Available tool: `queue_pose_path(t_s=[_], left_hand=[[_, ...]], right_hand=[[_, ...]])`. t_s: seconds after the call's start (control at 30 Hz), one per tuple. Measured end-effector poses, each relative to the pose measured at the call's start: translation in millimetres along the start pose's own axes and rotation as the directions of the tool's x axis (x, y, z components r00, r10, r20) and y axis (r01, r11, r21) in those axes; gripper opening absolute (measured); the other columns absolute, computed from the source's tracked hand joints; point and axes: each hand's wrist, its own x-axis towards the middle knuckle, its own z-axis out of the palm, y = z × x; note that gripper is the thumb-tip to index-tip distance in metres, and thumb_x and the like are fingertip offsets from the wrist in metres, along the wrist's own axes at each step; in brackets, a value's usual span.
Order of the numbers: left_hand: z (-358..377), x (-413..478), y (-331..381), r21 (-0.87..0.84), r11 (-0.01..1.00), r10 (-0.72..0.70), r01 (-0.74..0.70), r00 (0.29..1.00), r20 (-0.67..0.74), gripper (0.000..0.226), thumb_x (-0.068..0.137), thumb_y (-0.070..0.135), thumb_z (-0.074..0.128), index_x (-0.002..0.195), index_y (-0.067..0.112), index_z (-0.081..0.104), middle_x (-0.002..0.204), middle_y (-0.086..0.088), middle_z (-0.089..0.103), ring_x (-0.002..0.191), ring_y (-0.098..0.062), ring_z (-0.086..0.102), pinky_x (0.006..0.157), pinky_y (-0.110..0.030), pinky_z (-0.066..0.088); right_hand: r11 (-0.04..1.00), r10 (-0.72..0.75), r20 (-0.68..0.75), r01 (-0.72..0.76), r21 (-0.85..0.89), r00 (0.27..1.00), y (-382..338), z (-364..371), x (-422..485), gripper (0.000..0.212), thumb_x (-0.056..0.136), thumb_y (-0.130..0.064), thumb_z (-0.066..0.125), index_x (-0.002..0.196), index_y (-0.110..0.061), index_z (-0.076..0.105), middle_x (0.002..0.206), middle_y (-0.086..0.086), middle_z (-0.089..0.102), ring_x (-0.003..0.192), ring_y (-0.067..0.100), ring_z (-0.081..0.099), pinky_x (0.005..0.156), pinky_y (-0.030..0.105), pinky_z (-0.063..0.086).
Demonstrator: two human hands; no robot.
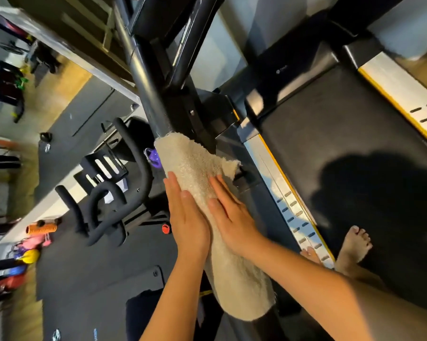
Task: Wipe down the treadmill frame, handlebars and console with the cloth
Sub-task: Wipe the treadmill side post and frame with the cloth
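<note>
Cloth (192, 163) btwn L hand (188, 219), R hand (233, 219)

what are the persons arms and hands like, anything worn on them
Nothing worn is visible. The left forearm and right forearm are bare, with no sleeves in view. The left hand and right hand have no gloves, and no rings, watch or bands show on the fingers or wrists.

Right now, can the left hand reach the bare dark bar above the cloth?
Probably yes. The left hand lies flat on the cloth, and the bare bar carries on straight past the cloth's upper edge with nothing blocking it.
</note>
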Motion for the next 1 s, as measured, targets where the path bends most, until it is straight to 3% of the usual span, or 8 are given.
queue_pose_path(t_s=[0.13, 0.23, 0.43, 0.63, 0.73, 0.83, 0.93, 1.0], left_hand=[[0, -1, 0, 0.053, 0.998, -0.023, 0.023, 1.0, -0.009, 0.049, 0.109, 0.034, 0.017, 0.158, 0.032, 0.009, 0.164, 0.018, 0.007, 0.146, 0.008, 0.007, 0.12, -0.016, 0.008], [0, -1, 2, 0.018, 1.0, -0.021, 0.021, 1.0, -0.016, 0.049, 0.11, 0.031, 0.018, 0.158, 0.031, 0.011, 0.163, 0.019, 0.009, 0.144, 0.013, 0.007, 0.114, -0.005, 0.008], [1, -3, 1, 0.029, 1.0, 0.011, -0.009, 0.999, -0.048, 0.049, 0.109, 0.031, 0.019, 0.158, 0.031, 0.014, 0.163, 0.019, 0.011, 0.146, 0.01, 0.009, 0.122, -0.023, 0.01], [2, 4, -10, 0.174, 0.982, 0.077, -0.071, 0.997, -0.029, 0.05, 0.11, 0.026, 0.027, 0.158, 0.029, 0.01, 0.165, 0.015, 0.007, 0.141, 0.019, 0.001, 0.111, -0.002, 0.003], [1, 0, -2, 0.097, 0.991, 0.098, -0.094, 0.995, -0.034, 0.05, 0.11, 0.031, 0.021, 0.158, 0.027, 0.011, 0.164, 0.015, 0.005, 0.145, 0.012, 0.0, 0.118, -0.011, 0.003], [1, 1, 1, 0.204, 0.952, 0.236, -0.228, 0.972, -0.014, 0.054, 0.104, 0.032, 0.019, 0.156, 0.027, 0.007, 0.164, 0.012, -0.003, 0.148, 0.005, -0.008, 0.121, -0.019, 0.0], [2, 8, 0, 0.223, 0.944, 0.246, -0.245, 0.969, 0.021, 0.055, 0.102, 0.031, 0.019, 0.155, 0.028, 0.005, 0.163, 0.016, -0.004, 0.149, 0.0, -0.011, 0.125, -0.035, 0.006], [0, 11, 1, 0.225, 0.933, 0.277, -0.281, 0.96, 0.051, 0.056, 0.101, 0.035, 0.018, 0.154, 0.028, 0.002, 0.163, 0.015, -0.006, 0.149, -0.002, -0.013, 0.125, -0.037, 0.005]], right_hand=[[0.987, -0.111, 0.022, 0.113, -0.112, 0.994, -6, 8, -10, 0.051, 0.104, -0.039, 0.024, 0.149, -0.042, -0.001, 0.158, -0.024, -0.006, 0.145, -0.004, -0.008, 0.122, 0.032, 0.005], [0.993, -0.089, 0.044, 0.092, -0.079, 0.995, -9, 1, 10, 0.054, 0.104, -0.043, 0.026, 0.152, -0.037, 0.005, 0.16, -0.022, -0.001, 0.146, -0.003, -0.002, 0.122, 0.034, 0.009], [0.998, 0.062, 0.033, -0.061, -0.033, 0.998, -5, -2, -5, 0.048, 0.103, -0.048, 0.024, 0.147, -0.053, 0.007, 0.157, -0.029, -0.001, 0.147, 0.003, 0.004, 0.122, 0.037, 0.013], [0.993, -0.095, 0.031, 0.097, -0.06, 0.995, -32, 2, 18, 0.047, 0.104, -0.042, 0.024, 0.15, -0.044, 0.015, 0.16, -0.02, 0.0, 0.145, -0.002, -0.004, 0.12, 0.029, 0.004], [0.999, -0.041, -0.005, 0.041, 0.001, 0.999, -24, -4, 36, 0.046, 0.105, -0.039, 0.024, 0.15, -0.043, 0.018, 0.161, -0.017, 0.006, 0.147, 0.003, 0.005, 0.121, 0.032, 0.01], [0.986, 0.137, 0.013, -0.138, 0.089, 0.99, -7, -4, 18, 0.045, 0.103, -0.045, 0.023, 0.147, -0.052, 0.014, 0.159, -0.014, 0.018, 0.145, 0.015, 0.023, 0.119, 0.04, 0.023], [0.974, 0.117, -0.02, -0.111, 0.196, 0.993, -4, 0, -8, 0.041, 0.102, -0.045, 0.027, 0.139, -0.059, 0.015, 0.157, -0.021, 0.017, 0.146, 0.006, 0.017, 0.121, 0.035, 0.02], [0.966, 0.105, -0.015, -0.098, 0.24, 0.994, -10, 3, -7, 0.041, 0.096, -0.056, 0.025, 0.136, -0.06, 0.016, 0.156, -0.025, 0.018, 0.145, 0.0, 0.016, 0.121, 0.033, 0.017]])
